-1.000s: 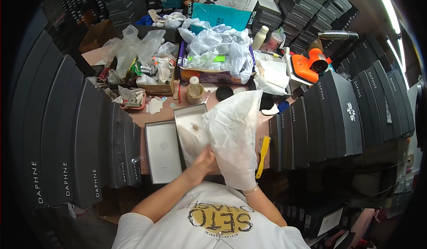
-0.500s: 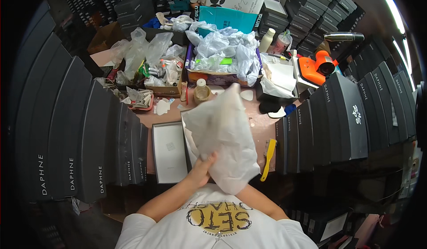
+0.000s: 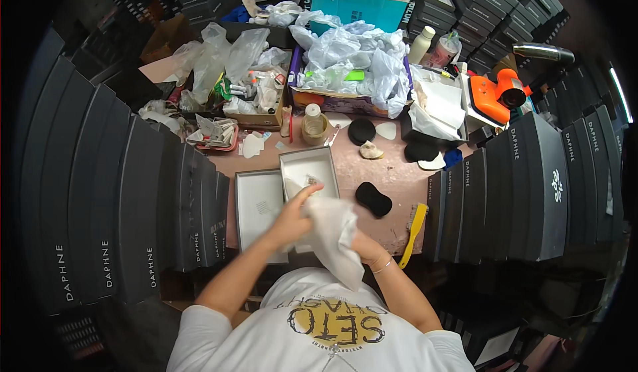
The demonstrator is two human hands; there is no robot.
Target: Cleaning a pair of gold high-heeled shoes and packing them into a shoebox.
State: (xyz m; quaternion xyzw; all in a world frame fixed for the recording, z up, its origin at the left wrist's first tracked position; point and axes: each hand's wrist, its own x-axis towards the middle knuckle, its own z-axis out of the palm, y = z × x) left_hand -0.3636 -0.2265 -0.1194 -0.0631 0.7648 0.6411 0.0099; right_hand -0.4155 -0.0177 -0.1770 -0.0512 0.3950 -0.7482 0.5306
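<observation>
both hands are bunching up a crumpled sheet of white tissue paper [image 3: 332, 229] right over the near edge of the pink bench [image 3: 372, 173]; left hand [image 3: 292, 219] fingers are pinching the paper's top, right hand [image 3: 355, 242] is mostly buried under it so can't tell its fingers; an open white shoebox [image 3: 309, 169] is sitting just behind, with a black oval pad [image 3: 373, 199] lying beside it.

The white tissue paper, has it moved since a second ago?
Yes. The white tissue paper has come down toward the person, uncovering the open grey box it earlier hung over.
</observation>
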